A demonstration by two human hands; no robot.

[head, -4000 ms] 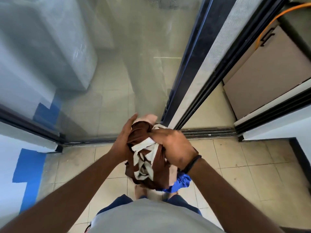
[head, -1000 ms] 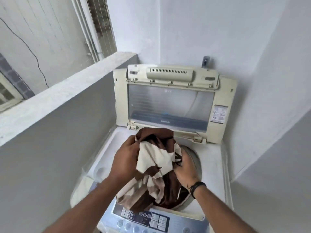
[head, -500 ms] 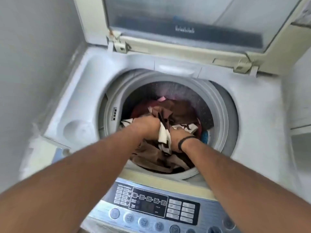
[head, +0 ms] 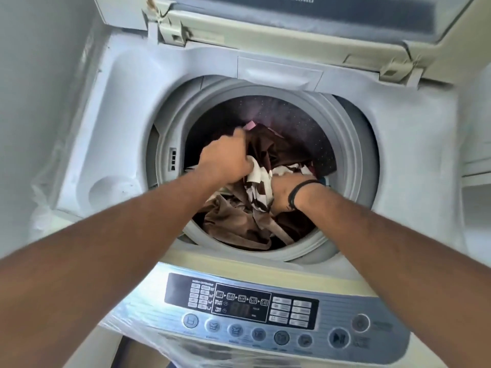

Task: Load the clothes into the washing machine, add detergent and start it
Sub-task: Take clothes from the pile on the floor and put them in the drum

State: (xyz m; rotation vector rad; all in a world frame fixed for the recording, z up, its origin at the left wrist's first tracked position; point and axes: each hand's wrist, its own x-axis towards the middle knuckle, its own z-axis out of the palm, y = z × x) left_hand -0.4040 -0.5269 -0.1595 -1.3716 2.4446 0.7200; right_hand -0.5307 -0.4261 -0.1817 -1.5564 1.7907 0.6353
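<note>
A white top-loading washing machine stands in front of me with its lid raised at the back. Brown and cream clothes lie inside the round drum. Both my arms reach down into the drum. My left hand is curled in a fist on the brown cloth near the drum's middle. My right hand, with a black band on the wrist, grips the brown-and-cream patterned cloth; its fingers are buried in the fabric.
The control panel with a display and a row of round buttons runs along the machine's near edge, under clear plastic film. A round recess sits in the top at the left. Grey walls close in on both sides.
Four seconds ago I carried the bundle past a glass door. One second ago I held it above the open machine. Since then both hands have pushed it down into the drum.
</note>
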